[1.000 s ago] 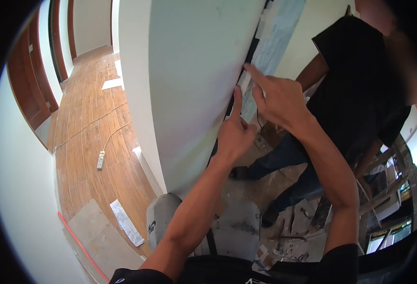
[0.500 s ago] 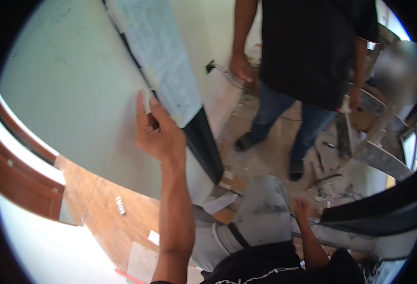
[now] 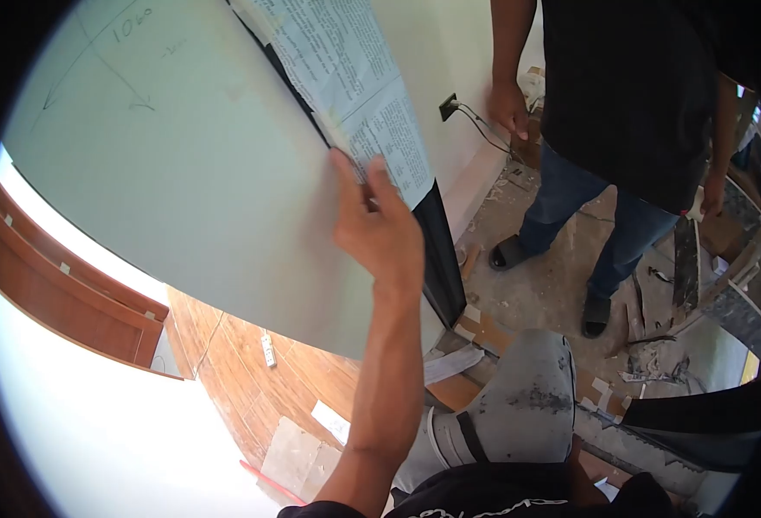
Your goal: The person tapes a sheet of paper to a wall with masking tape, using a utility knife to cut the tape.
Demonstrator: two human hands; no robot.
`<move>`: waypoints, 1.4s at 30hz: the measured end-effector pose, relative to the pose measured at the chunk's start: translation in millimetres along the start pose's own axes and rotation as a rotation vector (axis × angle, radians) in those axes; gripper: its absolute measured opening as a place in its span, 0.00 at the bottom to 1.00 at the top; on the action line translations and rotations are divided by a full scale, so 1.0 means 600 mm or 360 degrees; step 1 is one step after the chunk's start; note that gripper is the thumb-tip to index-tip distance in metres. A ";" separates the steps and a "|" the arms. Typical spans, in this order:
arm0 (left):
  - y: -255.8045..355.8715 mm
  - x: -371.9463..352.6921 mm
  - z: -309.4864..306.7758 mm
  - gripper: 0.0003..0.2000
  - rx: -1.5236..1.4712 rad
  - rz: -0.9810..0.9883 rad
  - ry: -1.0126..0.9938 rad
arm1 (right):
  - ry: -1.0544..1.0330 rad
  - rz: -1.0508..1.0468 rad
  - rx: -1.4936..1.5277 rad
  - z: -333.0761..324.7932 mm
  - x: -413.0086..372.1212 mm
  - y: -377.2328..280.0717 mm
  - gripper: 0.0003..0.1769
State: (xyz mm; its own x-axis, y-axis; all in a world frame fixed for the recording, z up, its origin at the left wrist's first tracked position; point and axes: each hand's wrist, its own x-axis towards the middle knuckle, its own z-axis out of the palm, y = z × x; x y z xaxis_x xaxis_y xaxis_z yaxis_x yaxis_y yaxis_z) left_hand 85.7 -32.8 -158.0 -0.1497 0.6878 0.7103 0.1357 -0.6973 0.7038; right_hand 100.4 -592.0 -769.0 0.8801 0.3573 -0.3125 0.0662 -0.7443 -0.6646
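Note:
My left hand (image 3: 379, 229) is raised against a tall black frame strip (image 3: 441, 250) beside a pale wall panel (image 3: 216, 198). Printed newspaper (image 3: 346, 69) covers most of the strip, with light tape along its edge. The index fingertip touches the dark gap between panel and strip. My thumb points up over the newspaper, apart from the index finger, and the other fingers are curled. My right hand is hidden; only part of that forearm shows low beside my grey trouser leg (image 3: 523, 401).
Another person in a black shirt (image 3: 627, 95) stands to the right. Wires hang from a wall box (image 3: 448, 106). Debris (image 3: 657, 358) litters the concrete floor. At lower left lie a wooden floor (image 3: 234, 363), a white power strip (image 3: 268, 350) and brown wooden trim (image 3: 78, 293).
My left hand has come onto the newspaper-covered edge. The view has shifted, so the surroundings sit further right. My right hand, visible before beside my leg, has dropped out of sight.

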 end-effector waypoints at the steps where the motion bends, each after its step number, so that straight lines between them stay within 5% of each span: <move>1: 0.002 -0.004 0.001 0.22 0.0006 0.0004 0.0007 | -0.0006 -0.0008 0.0000 -0.013 0.009 -0.022 0.16; 3: 0.009 -0.009 0.002 0.26 -0.0159 -0.0262 -0.0091 | -0.0021 0.0067 0.0196 -0.078 0.012 -0.148 0.17; 7: 0.068 0.006 -0.057 0.29 -0.0023 -0.0508 -0.0410 | -0.0039 0.0099 0.0310 -0.106 0.013 -0.187 0.21; 9: 0.068 0.015 -0.049 0.38 0.0146 0.0710 -0.0028 | -0.0124 -0.0060 -0.0079 -0.097 0.038 -0.186 0.23; 10: 0.070 0.034 -0.040 0.38 0.0130 0.0756 0.0009 | -0.0165 -0.0141 -0.0399 -0.060 0.058 -0.106 0.24; 13: 0.061 0.063 -0.020 0.50 0.0258 0.0846 -0.0664 | -0.0236 0.0010 -0.0427 -0.037 0.054 -0.072 0.24; 16: 0.062 0.052 -0.054 0.48 -0.0421 0.0544 -0.0549 | -0.0250 -0.0233 -0.0328 -0.026 0.028 -0.053 0.22; 18: 0.053 0.057 -0.053 0.48 -0.0457 0.0720 -0.0490 | -0.0236 -0.0251 -0.0260 -0.014 0.009 -0.044 0.22; 20: 0.044 0.060 -0.067 0.41 0.0637 0.0758 -0.0560 | -0.0167 -0.0095 -0.0226 -0.001 -0.010 -0.048 0.21; 21: -0.044 0.096 -0.097 0.37 0.0353 0.0990 -0.0427 | -0.0105 0.0030 -0.0213 0.005 -0.019 -0.056 0.21; 22: -0.078 0.124 -0.124 0.29 0.0760 0.1461 -0.0137 | 0.0122 -0.0048 -0.0221 -0.003 -0.040 -0.105 0.19; 23: -0.081 0.136 -0.117 0.25 0.1116 0.1913 0.0224 | -0.0220 0.0169 -0.0270 -0.076 -0.061 -0.195 0.23; 24: -0.032 0.068 -0.068 0.25 0.0876 0.1861 0.0059 | -0.0248 0.0125 -0.0546 -0.065 -0.075 -0.163 0.21; 26: 0.054 -0.058 -0.036 0.16 -0.0449 0.1319 -0.0246 | -0.0122 0.0629 -0.0133 -0.069 -0.117 -0.144 0.17; 28: -0.008 -0.210 0.007 0.13 -0.1381 0.0711 -0.1057 | 0.0148 0.0772 0.0002 -0.066 -0.210 -0.116 0.17; 29: 0.005 -0.302 -0.004 0.13 -0.0154 0.0591 -0.1199 | 0.0359 0.0762 0.0109 -0.061 -0.235 -0.106 0.18; 30: -0.053 -0.359 0.026 0.06 -0.0747 -0.0061 -0.1576 | 0.0393 0.0818 0.0100 -0.067 -0.270 -0.124 0.18; 31: -0.066 -0.402 0.041 0.06 -0.0543 -0.0530 -0.2107 | 0.0378 0.0894 0.0182 -0.072 -0.304 -0.118 0.19; 32: -0.065 -0.451 0.053 0.09 -0.0230 -0.0334 -0.2345 | 0.0373 0.0949 0.0288 -0.063 -0.345 -0.103 0.19; 34: -0.085 -0.562 0.069 0.14 -0.0481 0.0011 -0.2489 | 0.0524 0.0858 0.0189 -0.037 -0.420 -0.073 0.18; 36: -0.068 -0.650 0.061 0.16 -0.0662 -0.0219 -0.2782 | 0.0259 0.1174 -0.0509 -0.023 -0.481 -0.061 0.16; 37: -0.056 -0.689 0.054 0.18 -0.0785 -0.0493 -0.3016 | 0.0713 0.1612 0.0366 -0.023 -0.511 -0.081 0.23; 38: -0.045 -0.723 0.051 0.18 -0.0830 -0.0454 -0.3090 | 0.0767 0.1673 0.0406 -0.020 -0.534 -0.095 0.23; 40: -0.014 -0.780 0.058 0.14 -0.0344 -0.0266 -0.3777 | 0.0781 0.1969 0.0418 0.000 -0.560 -0.113 0.29; 42: 0.033 -0.836 0.040 0.13 -0.0525 0.0015 -0.3939 | 0.0855 0.1923 0.0435 0.018 -0.547 -0.108 0.33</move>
State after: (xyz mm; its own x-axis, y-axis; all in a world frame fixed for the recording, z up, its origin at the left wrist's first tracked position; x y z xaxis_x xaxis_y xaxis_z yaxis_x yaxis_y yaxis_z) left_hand 186.8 -386.7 -499.8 0.7298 -0.5741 -0.3713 0.0121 -0.5321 0.8466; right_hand -197.9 -654.8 -630.4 0.3989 -0.7463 -0.5328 -0.9139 -0.2761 -0.2975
